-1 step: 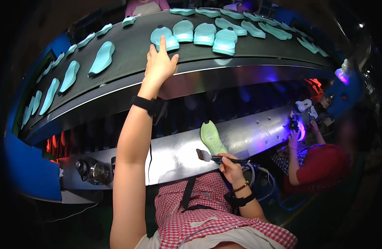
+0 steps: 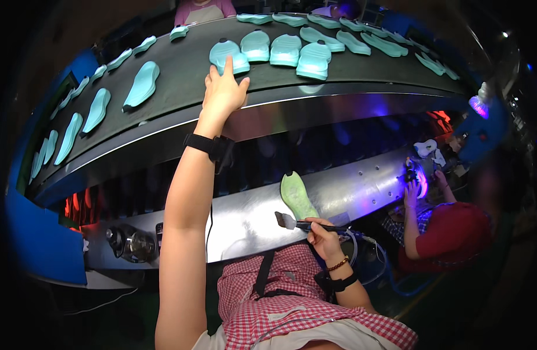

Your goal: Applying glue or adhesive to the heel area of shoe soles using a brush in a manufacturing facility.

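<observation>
item: left hand (image 2: 223, 90). raised to the upper conveyor belt (image 2: 181, 93), fingers spread and loose, tips resting on or just at the near edge of a teal shoe sole (image 2: 229, 56); nothing was clasped. a black wristband (image 2: 205, 144) sat on that forearm.

item: right hand (image 2: 324, 236). low, near the checked apron (image 2: 292, 303), fingers closed round the handle of a small brush (image 2: 297, 222), bristle end pointing left over the metal shelf (image 2: 338, 192).

item: green sole (image 2: 296, 195). lay flat on the metal shelf, just above the brush head, close to it but whether touching could not be told.

item: further teal soles (image 2: 286, 49). grouped on the belt just right of the reached one; others strung out along the belt to left and right, well apart.

item: co-worker in a red top (image 2: 455, 233). seated at the right, hands up at a small purple-lit fixture (image 2: 419, 181); not the wearer's hands.

item: dark round fitting (image 2: 125, 242). at the shelf's left end; kind unclear.

step judged: picking the next teal sole off the belt while the brush was kept ready beside the green one. the next move would call for the left fingers to close over the sole's edge and lift it clear of its neighbours without nudging them.
</observation>
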The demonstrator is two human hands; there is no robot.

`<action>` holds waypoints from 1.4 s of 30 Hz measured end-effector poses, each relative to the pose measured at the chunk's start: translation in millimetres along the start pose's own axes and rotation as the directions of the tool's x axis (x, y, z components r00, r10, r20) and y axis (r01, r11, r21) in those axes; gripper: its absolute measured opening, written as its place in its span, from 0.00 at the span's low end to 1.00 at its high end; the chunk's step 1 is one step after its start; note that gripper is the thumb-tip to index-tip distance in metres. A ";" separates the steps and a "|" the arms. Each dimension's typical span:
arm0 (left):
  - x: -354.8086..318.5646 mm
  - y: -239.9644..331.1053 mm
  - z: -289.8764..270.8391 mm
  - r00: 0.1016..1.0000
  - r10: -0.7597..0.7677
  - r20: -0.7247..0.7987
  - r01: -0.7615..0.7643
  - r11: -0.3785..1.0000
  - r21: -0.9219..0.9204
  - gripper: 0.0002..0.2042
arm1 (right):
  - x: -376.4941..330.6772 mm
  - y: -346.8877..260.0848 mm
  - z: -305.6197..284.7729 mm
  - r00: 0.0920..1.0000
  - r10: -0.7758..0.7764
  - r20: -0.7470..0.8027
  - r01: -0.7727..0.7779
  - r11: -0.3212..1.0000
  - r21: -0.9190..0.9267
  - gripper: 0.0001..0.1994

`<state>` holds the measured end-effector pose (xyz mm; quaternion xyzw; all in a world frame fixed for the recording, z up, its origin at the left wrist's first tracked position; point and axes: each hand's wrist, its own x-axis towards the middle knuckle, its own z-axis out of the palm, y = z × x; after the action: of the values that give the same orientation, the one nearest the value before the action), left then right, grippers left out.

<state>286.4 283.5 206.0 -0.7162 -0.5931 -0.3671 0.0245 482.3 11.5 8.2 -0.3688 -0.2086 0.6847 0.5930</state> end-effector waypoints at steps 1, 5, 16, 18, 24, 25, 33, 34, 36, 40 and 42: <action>5.4 -4.4 2.7 1.000 0.002 0.026 -0.003 1.000 0.008 0.28 | -0.5 -0.6 0.4 1.000 0.002 0.013 -0.003 1.000 0.019 0.11; -2.3 -21.4 -15.5 0.986 0.116 -0.121 -0.122 0.992 -0.044 0.15 | -10.5 -9.4 16.0 0.999 -0.050 0.022 0.049 0.999 0.017 0.11; -156.9 -71.7 -103.3 0.802 -0.154 0.578 0.554 -0.173 -0.814 0.21 | 5.8 -22.7 12.3 0.980 -0.138 -0.145 0.139 0.990 -0.002 0.11; -196.7 -93.8 -99.7 0.857 -0.003 0.515 0.515 -0.044 -0.856 0.26 | 10.4 -26.1 14.0 0.974 -0.142 -0.179 0.142 0.990 -0.009 0.10; -308.7 -81.3 -36.3 0.464 0.223 0.858 0.840 -0.419 -0.345 0.38 | 18.9 -28.2 24.7 0.988 -0.130 -0.088 0.129 0.992 -0.011 0.10; -317.8 -72.4 -22.5 0.497 0.176 0.850 0.813 -0.436 -0.385 0.40 | 17.8 -30.6 29.3 0.990 -0.135 -0.035 0.135 0.991 -0.009 0.11; -312.0 -17.5 1.1 0.615 0.208 0.760 0.614 -0.732 -0.296 0.37 | 26.4 -24.2 87.2 0.983 -0.081 0.166 0.153 0.861 -0.486 0.09; -310.6 -15.2 0.3 0.655 0.235 0.718 0.605 -0.733 -0.312 0.36 | 31.7 -22.5 89.1 0.978 -0.111 0.179 0.189 0.837 -0.514 0.09; -307.9 -6.2 -1.0 0.614 0.088 0.785 0.569 -0.739 -0.362 0.34 | 36.2 -21.5 100.4 0.963 -0.154 0.221 0.258 0.770 -0.584 0.10; -305.1 -11.9 2.0 0.551 -0.207 0.809 0.493 -0.701 -0.515 0.31 | 15.9 -14.7 115.6 0.764 -0.269 0.587 0.644 0.383 -0.662 0.10; -298.5 -26.3 -3.1 0.583 -0.270 0.767 0.480 -0.647 -0.593 0.32 | 2.1 -26.3 109.9 0.745 -0.070 0.663 0.640 0.354 -0.682 0.09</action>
<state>254.0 41.6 32.1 -0.0728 -0.2823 -0.5823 -0.7589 416.9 35.7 97.1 -0.3592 -0.7649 0.3880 0.3679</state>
